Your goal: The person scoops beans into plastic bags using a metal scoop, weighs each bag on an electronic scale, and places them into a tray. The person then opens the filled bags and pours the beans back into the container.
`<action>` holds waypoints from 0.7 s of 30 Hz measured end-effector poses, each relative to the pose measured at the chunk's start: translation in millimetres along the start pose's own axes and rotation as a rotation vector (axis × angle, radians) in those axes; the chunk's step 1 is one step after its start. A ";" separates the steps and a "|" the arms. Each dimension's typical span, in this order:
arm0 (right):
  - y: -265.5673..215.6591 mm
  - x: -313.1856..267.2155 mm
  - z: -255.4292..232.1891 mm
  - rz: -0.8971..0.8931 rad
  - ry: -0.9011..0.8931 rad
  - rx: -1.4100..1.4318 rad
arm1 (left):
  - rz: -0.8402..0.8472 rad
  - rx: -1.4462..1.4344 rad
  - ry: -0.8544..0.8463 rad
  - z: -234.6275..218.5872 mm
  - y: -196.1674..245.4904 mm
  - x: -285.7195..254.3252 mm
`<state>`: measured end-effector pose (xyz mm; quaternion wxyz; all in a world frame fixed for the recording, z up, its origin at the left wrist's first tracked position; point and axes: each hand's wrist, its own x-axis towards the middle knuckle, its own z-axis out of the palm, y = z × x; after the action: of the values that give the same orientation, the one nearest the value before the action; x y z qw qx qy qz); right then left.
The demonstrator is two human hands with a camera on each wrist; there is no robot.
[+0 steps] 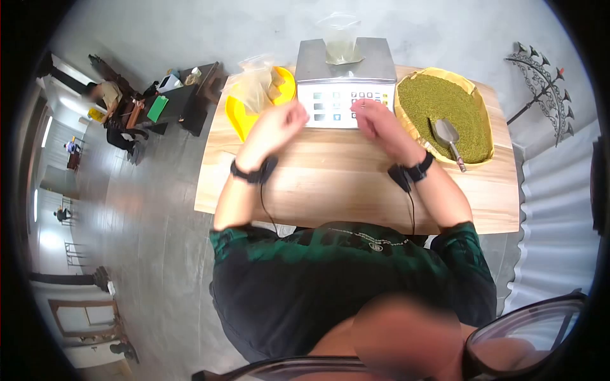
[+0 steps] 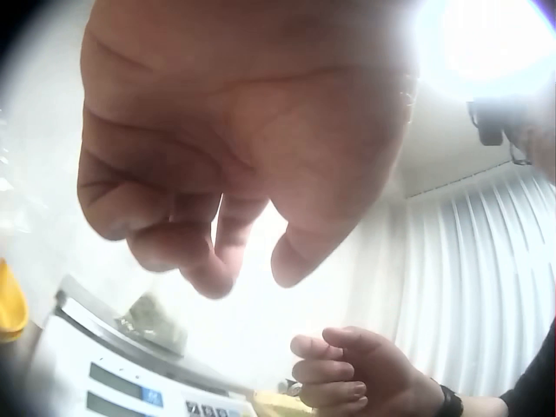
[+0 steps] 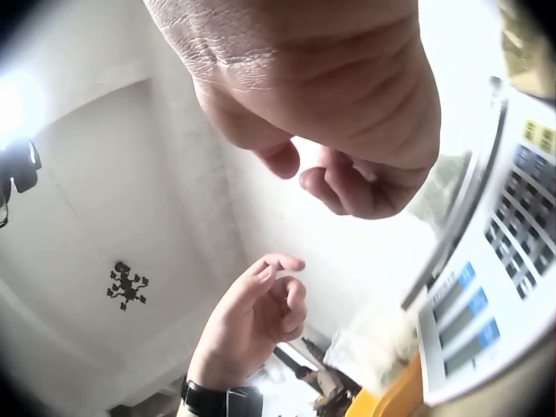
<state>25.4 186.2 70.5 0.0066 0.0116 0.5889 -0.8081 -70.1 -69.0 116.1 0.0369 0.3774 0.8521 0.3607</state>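
A digital scale (image 1: 311,66) with a metal pan stands at the table's far edge. On its pan sits a clear plastic bag (image 1: 343,51) with a little greenish content at the bottom. My left hand (image 1: 276,130) hovers before the scale's left front corner, fingers loosely bent and holding nothing. Over the right part of the keypad panel is my right hand (image 1: 387,130), also bare, its fingers relaxed and curved. In the left wrist view a gap shows between thumb and fingertips of the left hand (image 2: 243,156). Similarly, the right hand (image 3: 339,113) grasps nothing in its own wrist view.
Right of the scale, a yellow-lined container (image 1: 489,130) is full of small green beans (image 1: 438,95), with a metal scoop (image 1: 447,131) lying on them. To the left, a yellow tray (image 1: 236,117) holds clear plastic bags (image 1: 254,86). Another person (image 1: 111,98) sits far left.
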 end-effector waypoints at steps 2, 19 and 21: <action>30.2 -12.1 -5.8 0.107 -0.085 0.048 | -0.115 -0.077 -0.128 13.4 -14.3 -51.1; 87.8 -20.8 -15.8 0.379 -0.375 0.368 | -0.105 -0.832 -0.629 145.5 -25.2 -29.2; 94.0 -18.7 -16.3 0.374 -0.399 0.322 | -0.142 -0.956 -0.620 158.0 -27.9 -15.0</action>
<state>46.5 172.9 -23.4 0.2684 -0.0384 0.4283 -0.8620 -23.6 1.0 -21.4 0.4756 0.3488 0.5670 0.5750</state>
